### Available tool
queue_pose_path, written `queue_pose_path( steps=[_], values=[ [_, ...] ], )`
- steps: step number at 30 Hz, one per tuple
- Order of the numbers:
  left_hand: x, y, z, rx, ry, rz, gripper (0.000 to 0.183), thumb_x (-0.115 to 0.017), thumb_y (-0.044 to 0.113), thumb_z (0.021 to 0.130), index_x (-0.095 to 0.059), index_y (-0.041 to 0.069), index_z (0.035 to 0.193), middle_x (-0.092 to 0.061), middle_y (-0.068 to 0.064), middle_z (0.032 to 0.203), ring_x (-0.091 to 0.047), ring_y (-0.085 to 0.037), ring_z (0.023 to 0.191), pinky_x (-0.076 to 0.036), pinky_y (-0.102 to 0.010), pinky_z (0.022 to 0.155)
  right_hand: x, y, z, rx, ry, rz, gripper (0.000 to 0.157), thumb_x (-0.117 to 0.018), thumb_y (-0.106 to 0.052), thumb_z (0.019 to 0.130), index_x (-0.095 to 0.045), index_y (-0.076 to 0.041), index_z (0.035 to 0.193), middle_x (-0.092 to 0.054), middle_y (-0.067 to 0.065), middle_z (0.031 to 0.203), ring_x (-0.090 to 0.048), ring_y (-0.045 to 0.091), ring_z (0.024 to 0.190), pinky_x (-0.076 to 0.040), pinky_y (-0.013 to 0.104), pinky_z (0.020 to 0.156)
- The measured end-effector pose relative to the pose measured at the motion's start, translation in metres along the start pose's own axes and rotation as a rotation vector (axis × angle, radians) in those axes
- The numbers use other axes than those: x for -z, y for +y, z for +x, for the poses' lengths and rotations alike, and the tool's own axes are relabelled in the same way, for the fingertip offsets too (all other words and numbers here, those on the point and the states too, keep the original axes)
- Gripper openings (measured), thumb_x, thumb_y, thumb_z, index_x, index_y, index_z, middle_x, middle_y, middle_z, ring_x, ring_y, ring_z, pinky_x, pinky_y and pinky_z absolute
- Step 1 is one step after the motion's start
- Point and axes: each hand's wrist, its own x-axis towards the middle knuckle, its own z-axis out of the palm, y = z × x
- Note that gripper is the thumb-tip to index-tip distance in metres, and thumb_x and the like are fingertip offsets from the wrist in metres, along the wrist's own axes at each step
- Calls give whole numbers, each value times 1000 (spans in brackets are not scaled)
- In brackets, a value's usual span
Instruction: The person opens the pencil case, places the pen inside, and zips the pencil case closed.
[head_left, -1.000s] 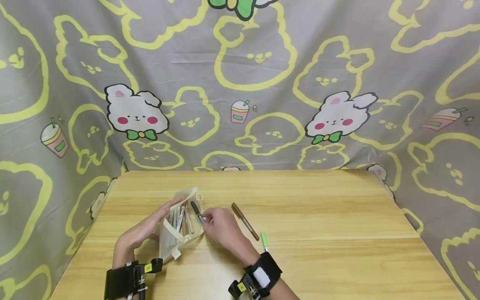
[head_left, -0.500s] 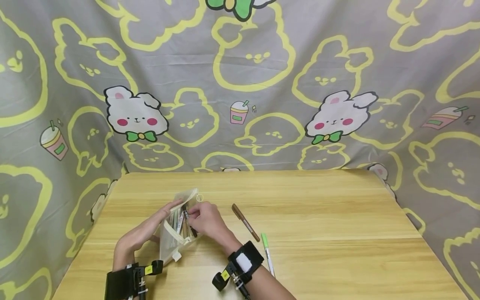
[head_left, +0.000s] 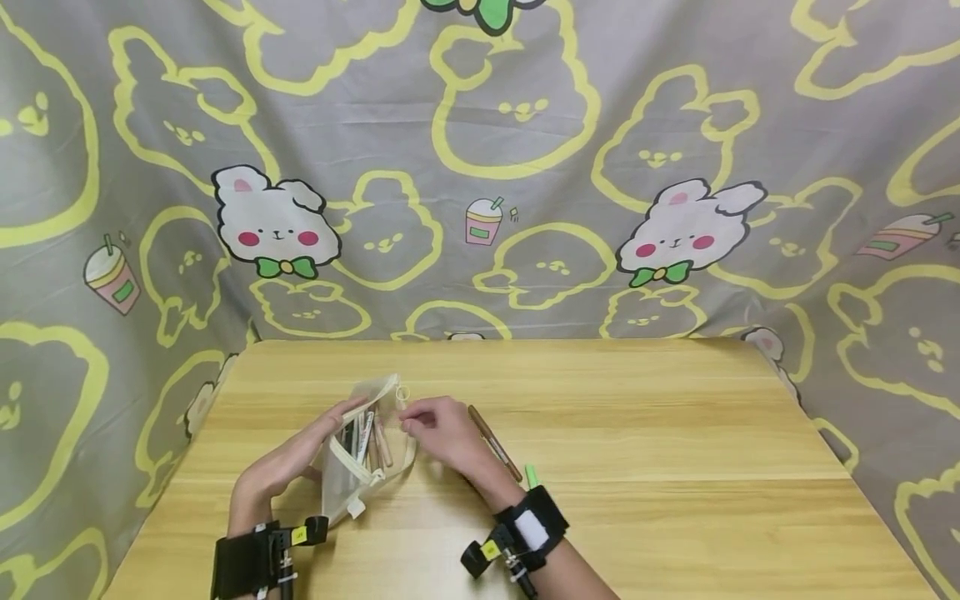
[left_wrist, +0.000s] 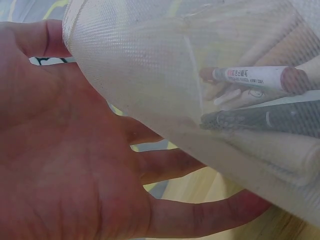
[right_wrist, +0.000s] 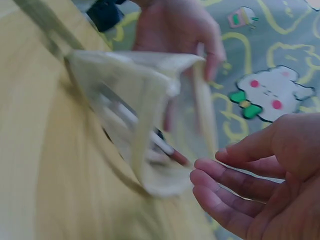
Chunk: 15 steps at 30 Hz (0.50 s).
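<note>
Pouch (head_left: 339,493): translucent mesh with a cream edge, tilted on the yellow wood-grain bench (head_left: 660,500), its open mouth toward the right hand (head_left: 444,433).
Right hand: fingers loosely bent, thumb near them, pinching nothing I can see. A second ago it had a black marker in its fingertips; half a second ago it was in the mouth; now it has come out bare, just beside the rim.
Dark marker (left_wrist: 270,117): inside, seen through the mesh, likely that same one, so I'd judge its placing done.
Left hand (head_left: 296,450): fingers spread against the pouch, apparently steadying it.
Slim brown pen (head_left: 497,445): lies outside on the bench, beyond the right forearm.
Green-ended pen (head_left: 532,475): also outside; the black wrist strap (head_left: 532,530) hides the rest.
Left-wrist view: catches print on a white, brown-ended marker (left_wrist: 252,75), too small to make out from overhead.
Right-wrist view: blurred, but looks into the mouth from the side and separates thumb from fingers, which run together from above.
Head view: alone in showing the green end.
</note>
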Motion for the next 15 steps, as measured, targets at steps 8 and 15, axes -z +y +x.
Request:
queue_pose_path(
  steps=[8, 15],
  values=[
    [1, 2, -1, -1, -11, -5, 55, -13, 40, 109, -14, 18, 160, 8, -18, 163, -3, -57, 139, -44, -79, 73, 56, 24, -26, 84, 90, -97, 14, -63, -10, 94, -74, -9, 104, -74, 5, 97, -67, 17, 86, -59, 36, 75],
    [1, 2, -2, 2, -20, -16, 55, -12, 42, 109, -14, 19, 160, 9, -16, 163, 1, -53, 141, -44, -78, 73, 81, 42, -51, 76, 165, -230, 16, -62, -10, 95, -73, -10, 106, -73, 5, 98, -65, 16, 85, -58, 35, 69]
  ],
)
